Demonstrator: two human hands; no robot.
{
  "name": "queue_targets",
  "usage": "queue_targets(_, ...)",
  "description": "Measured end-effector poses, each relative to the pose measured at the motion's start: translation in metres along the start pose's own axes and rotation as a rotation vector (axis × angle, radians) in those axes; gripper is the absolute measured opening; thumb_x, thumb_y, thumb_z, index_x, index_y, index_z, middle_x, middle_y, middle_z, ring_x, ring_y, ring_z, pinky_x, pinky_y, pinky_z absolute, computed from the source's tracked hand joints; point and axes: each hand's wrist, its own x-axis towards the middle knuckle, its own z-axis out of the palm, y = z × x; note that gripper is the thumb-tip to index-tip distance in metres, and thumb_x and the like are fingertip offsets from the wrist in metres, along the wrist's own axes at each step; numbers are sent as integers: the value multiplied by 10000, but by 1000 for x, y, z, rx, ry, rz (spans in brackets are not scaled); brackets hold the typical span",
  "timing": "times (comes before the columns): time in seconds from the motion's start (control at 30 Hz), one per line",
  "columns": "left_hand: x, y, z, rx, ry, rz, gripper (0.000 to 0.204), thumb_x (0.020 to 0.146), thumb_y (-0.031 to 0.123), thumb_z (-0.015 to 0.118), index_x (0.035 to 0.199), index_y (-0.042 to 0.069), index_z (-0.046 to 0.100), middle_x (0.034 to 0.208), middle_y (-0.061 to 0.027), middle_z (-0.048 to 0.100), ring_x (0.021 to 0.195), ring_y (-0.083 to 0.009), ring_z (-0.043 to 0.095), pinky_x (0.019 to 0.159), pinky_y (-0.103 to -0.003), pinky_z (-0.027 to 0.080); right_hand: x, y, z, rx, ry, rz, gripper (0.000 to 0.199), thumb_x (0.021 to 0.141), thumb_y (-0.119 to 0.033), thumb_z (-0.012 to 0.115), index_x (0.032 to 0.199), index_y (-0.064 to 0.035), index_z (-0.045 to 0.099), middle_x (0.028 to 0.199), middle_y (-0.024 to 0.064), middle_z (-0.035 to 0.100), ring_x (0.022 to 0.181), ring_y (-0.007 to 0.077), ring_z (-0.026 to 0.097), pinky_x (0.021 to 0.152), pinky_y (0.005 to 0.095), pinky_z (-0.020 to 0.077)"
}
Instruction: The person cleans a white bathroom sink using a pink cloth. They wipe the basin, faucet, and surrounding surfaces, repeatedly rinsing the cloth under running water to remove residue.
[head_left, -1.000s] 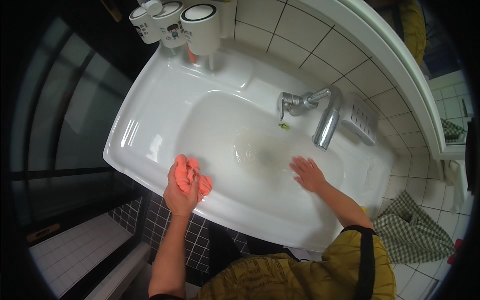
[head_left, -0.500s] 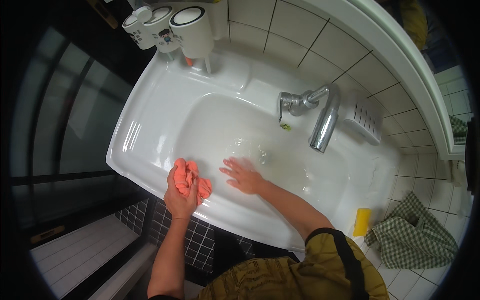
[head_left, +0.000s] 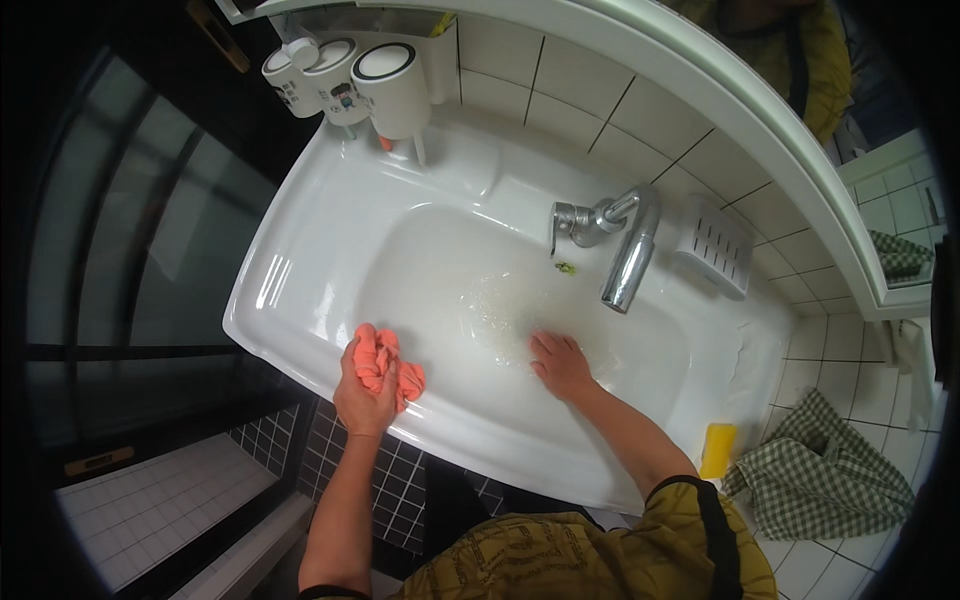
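The right hand [head_left: 560,365] has slid back toward the tap [head_left: 625,250], flat and empty; the left hand [head_left: 365,395] squeezes an orange cloth [head_left: 385,362].

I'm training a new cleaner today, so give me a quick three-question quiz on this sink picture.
1. True or false: the left hand grips an orange cloth.
2. Where is the right hand? A) on the faucet B) flat in the basin C) on the checked towel
3. What colour is the sponge on the sink rim?

Key: 1 true; 2 B; 3 yellow.
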Motion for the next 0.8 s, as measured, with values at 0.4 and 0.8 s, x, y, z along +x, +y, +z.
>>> queue_targets(0.4, 1, 6, -3, 10, -39, -63, 626, 795, 337, 722, 1335, 151, 466, 1008, -165, 682, 917, -359, 658, 767, -419, 520, 52, 2, 5, -20, -185, 481, 410, 728, -322, 704, 1063, -97, 634, 1147, 114, 495, 1086, 302, 480, 855, 456, 435)
queue_targets(0.8, 0, 3, -4, -18, -93, -57, 648, 805, 402, 709, 1351, 168, 449, 1147, -123, 656, 1006, -328, 641, 822, -403, 512, -59, -60, 2, 341, -273, 458, 534, 882, -396, 579, 1344, -137, 512, 1474, 140, 379, 1347, 305, 372, 1076, 441, 349)
